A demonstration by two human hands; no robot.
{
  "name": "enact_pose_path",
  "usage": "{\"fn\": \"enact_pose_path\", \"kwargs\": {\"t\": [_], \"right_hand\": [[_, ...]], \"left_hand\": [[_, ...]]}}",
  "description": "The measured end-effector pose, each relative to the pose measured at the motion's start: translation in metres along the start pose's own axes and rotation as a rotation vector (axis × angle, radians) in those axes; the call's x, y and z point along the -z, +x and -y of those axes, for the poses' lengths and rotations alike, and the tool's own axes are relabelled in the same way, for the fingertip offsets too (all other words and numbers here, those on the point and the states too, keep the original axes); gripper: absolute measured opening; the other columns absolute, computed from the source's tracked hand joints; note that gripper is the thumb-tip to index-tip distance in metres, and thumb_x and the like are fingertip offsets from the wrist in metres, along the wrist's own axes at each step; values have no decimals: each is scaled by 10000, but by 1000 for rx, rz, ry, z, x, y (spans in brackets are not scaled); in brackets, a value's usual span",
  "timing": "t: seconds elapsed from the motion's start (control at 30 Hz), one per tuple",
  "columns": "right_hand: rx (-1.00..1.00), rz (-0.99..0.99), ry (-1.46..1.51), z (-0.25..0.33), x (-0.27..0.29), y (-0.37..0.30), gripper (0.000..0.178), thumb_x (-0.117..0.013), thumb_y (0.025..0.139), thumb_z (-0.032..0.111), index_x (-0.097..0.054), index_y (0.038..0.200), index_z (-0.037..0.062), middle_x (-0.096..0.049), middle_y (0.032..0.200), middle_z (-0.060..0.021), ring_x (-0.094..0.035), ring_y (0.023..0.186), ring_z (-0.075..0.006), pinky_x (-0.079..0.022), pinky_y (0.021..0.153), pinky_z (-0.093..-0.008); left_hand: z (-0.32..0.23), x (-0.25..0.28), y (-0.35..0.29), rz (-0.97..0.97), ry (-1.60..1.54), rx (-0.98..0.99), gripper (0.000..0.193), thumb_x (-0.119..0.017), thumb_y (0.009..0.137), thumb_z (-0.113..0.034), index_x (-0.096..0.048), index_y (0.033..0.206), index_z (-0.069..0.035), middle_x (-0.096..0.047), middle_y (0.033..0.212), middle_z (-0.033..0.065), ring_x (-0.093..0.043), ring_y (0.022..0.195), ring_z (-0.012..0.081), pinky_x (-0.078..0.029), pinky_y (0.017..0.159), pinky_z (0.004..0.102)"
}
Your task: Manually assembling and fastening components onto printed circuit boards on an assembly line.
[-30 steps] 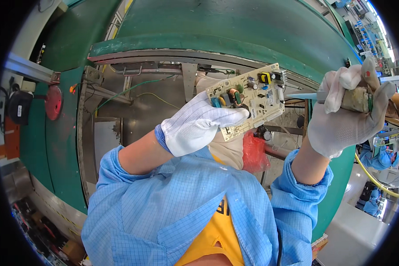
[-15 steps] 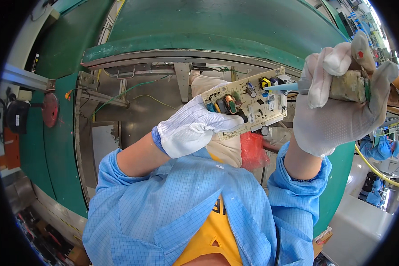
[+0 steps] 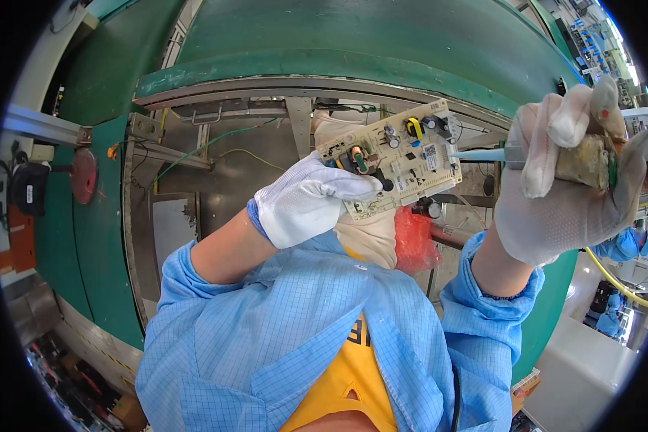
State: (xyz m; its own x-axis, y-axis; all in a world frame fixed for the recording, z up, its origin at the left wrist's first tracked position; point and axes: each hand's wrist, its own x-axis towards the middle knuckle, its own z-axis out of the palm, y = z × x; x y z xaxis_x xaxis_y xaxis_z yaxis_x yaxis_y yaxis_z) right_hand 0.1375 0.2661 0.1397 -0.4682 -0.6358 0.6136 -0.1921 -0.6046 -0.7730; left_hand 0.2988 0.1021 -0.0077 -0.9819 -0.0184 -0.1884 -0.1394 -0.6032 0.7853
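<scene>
In my gloved left hand [image 3: 302, 200] is a pale printed circuit board [image 3: 403, 164], gripped at its left end with the thumb on top. The board is tilted, components facing up, among them a yellow-and-black transformer [image 3: 415, 129], several capacitors and a green-and-copper coil [image 3: 358, 158]. My gloved right hand [image 3: 554, 205] is closed around what looks like a glue gun [image 3: 587, 162], with a rough, yellowish-brown crusted body. Its tapered light-blue nozzle [image 3: 479, 155] points left, the tip at the board's right edge; whether they touch I cannot tell.
Beyond the board runs a green conveyor belt [image 3: 353, 36] with a metal frame edge [image 3: 252, 88]. A red plastic bag [image 3: 416, 241] hangs below the board. Another green surface [image 3: 65, 237] with a red disc [image 3: 84, 176] stands at left. A yellow hose [image 3: 615, 281] curves at right.
My right hand has moved right and slightly down, drawing the nozzle from beside the transformer to the board's right edge. The board has shifted slightly left.
</scene>
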Motion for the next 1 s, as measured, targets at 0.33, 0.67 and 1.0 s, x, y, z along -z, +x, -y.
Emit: {"fn": "enact_pose_path", "kwargs": {"t": [0.33, 0.67, 1.0], "right_hand": [[-115, -94, 28, 18, 31, -11, 367, -515, 1027, 399, -491, 1029, 32, -602, 936, -153, -451, 516, -128, -335, 591, -252], [-53, 81, 217, 12, 52, -15, 805, -728, 710, 764, -627, 1225, 154, -571, 897, 16, -540, 632, -83, -407, 537, -239], [-279, 345, 980, 4, 77, -4, 385, -726, 874, 398, -574, 662, 116, -524, 561, -13, -479, 401, -118, -264, 377, -235]], "left_hand": [[-7, 20, -11, 71, 668, -256, 483, -596, 869, 104, -533, 1342, 35, -679, 1210, 148, -687, 1066, 196, -570, 915, 295], [-23, 21, -4, 115, 625, -494, 462, -545, 906, 99, -515, 1364, 42, -663, 1247, 165, -667, 1117, 208, -551, 964, 301], [-34, 44, -15, -57, 1156, -522, 383, -592, 879, 70, -601, 1261, 49, -688, 1196, 172, -681, 1100, 206, -554, 933, 283]]}}
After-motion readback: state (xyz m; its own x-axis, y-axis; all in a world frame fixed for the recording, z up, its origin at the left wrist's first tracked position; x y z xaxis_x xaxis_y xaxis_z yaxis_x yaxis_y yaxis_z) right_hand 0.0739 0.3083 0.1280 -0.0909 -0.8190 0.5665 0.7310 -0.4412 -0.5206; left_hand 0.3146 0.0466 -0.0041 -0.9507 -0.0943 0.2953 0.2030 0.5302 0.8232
